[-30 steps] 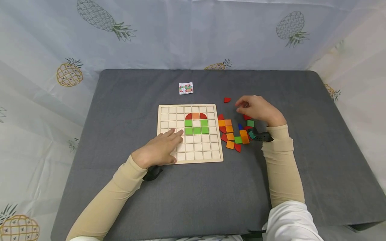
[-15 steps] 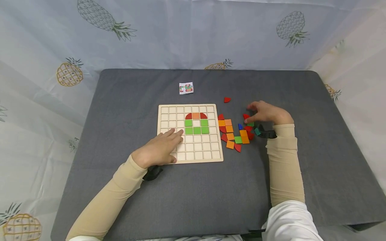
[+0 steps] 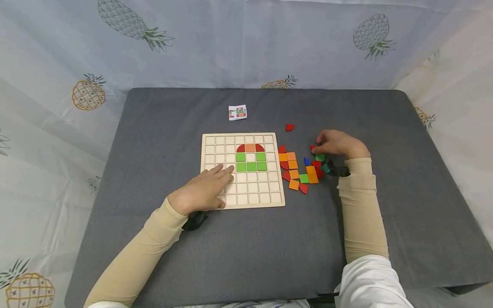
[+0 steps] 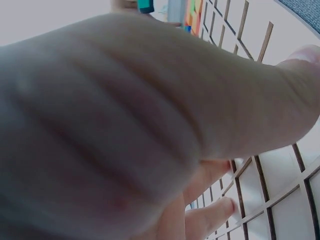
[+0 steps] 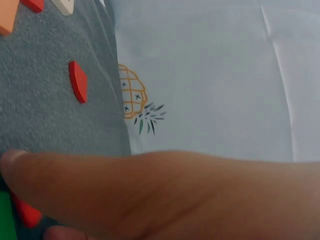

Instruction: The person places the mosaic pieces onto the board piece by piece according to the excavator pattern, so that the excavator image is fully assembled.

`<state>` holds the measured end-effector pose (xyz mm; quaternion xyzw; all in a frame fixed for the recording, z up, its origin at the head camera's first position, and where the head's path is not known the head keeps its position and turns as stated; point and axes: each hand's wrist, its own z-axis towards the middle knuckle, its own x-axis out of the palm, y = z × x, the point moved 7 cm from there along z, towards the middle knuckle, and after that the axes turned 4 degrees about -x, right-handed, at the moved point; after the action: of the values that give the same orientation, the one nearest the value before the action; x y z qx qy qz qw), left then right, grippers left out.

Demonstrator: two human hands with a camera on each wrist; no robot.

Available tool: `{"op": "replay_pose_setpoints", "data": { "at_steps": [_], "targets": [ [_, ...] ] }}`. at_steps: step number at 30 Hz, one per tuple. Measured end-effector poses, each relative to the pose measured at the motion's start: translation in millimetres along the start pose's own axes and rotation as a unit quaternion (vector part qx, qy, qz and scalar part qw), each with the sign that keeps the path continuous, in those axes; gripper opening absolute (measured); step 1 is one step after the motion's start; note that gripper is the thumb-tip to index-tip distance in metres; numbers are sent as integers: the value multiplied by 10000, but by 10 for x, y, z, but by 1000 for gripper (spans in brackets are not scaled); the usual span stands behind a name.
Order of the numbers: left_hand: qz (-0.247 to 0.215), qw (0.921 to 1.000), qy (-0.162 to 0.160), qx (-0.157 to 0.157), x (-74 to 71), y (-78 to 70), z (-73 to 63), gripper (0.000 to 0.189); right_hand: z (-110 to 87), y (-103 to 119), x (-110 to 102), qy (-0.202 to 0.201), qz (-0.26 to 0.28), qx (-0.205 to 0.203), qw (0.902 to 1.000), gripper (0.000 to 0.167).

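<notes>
My left hand rests with spread fingers on the lower left of a pale wooden grid board; in the left wrist view, thumb and fingertips lie on its squares. In the board's upper right, red quarter-round tiles, an orange square and several green squares form a ring. Beyond the loose tiles my right hand reaches down, thumb and fingers apart. Its thumb tip overlaps a red tile, partly hidden, beside a green square. The right wrist view shows this red tile under the thumb.
Loose orange squares, red tiles and a blue triangle lie right of the board. One red quarter-round lies apart, farther back. A small printed card lies behind the board on the grey table.
My right hand first moves right and lowers toward the loose tiles, then shifts slightly left so its thumb covers more of the red tile. The left hand and board stay still.
</notes>
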<state>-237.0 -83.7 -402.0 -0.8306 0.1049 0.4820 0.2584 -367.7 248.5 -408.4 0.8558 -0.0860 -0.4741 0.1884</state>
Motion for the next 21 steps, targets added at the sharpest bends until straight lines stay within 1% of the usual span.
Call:
{"op": "replay_pose_setpoints", "data": {
  "at_steps": [2, 5, 7, 9, 12, 16, 21],
  "targets": [
    [14, 10000, -18, 8, -6, -3, -6, 64, 35, 45, 10, -91, -99, -118, 9998, 35],
    [22, 10000, -32, 17, -9, -5, -12, 65, 91, 146, 32, -204, -226, -410, 9987, 27],
    [7, 10000, -21, 9, -5, -2, -13, 66, 120, 212, 46, -275, -259, -605, 9975, 26],
    [-7, 10000, -12, -3, 2, 4, -11, 67, 142, 270, 57, -378, -208, -744, 9963, 26],
    [-30, 10000, 4, -26, 9, 9, -8, 69, 158, 360, 49, -663, -24, -916, 9936, 25],
    [-11, 10000, -22, -6, 8, 8, -4, 70, 152, 542, 40, -1080, 285, -1309, 9851, 21],
    [-10, 10000, -36, 16, 10, 13, -1, 68, 105, 815, 76, -1474, 451, -1897, 9697, 17]
  ]
}}
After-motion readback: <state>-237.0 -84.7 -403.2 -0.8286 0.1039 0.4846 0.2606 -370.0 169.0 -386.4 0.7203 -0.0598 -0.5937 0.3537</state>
